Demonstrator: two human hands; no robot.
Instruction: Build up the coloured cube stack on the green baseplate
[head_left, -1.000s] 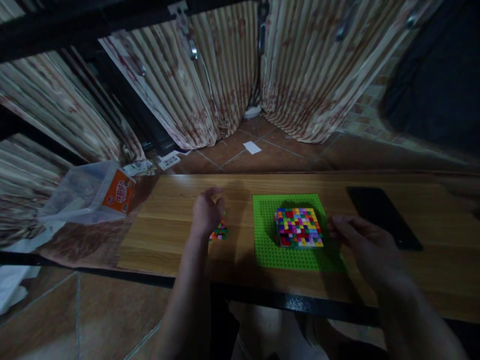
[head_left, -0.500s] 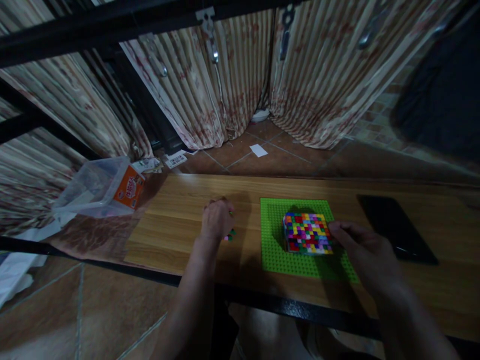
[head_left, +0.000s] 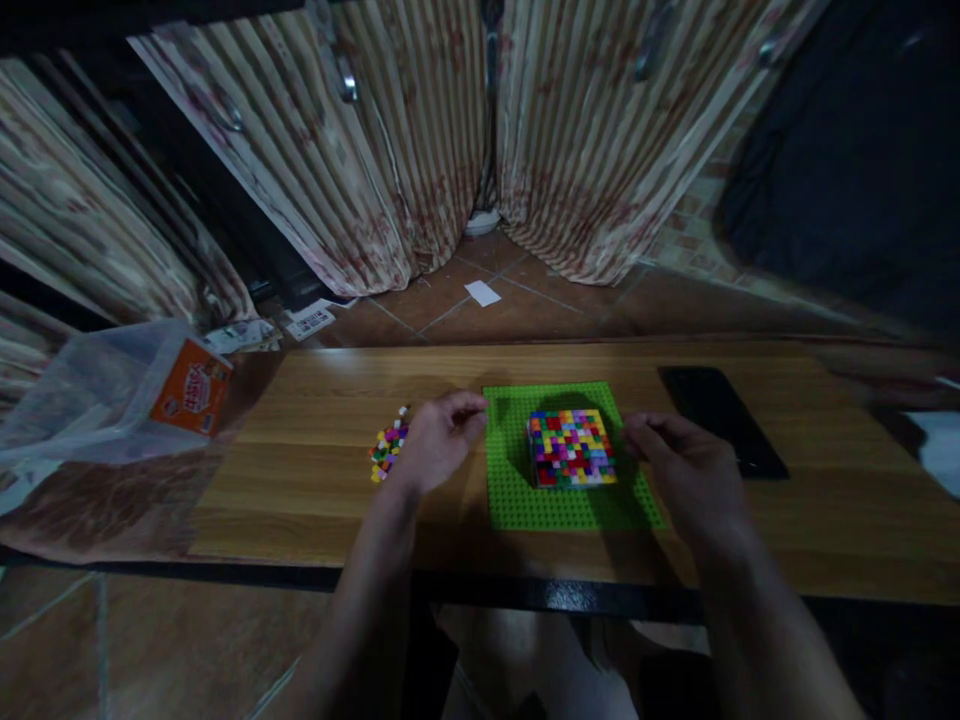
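I can see the left hand (head_left: 442, 438) and the right hand (head_left: 690, 468) bare right to the fingertips, and the left forearm (head_left: 375, 575) and right forearm (head_left: 754, 590) are uncovered too as far up as they show, smooth in outline and tapering to slimmer wrists. Down at the lap there's what looks like dark cloth (head_left: 424, 660), black or close to it (it's so dim in here that I couldn't tell you which garment).

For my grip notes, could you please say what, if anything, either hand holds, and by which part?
I cannot tell: the left hand and right hand look pinched, hiding anything small they might hold.
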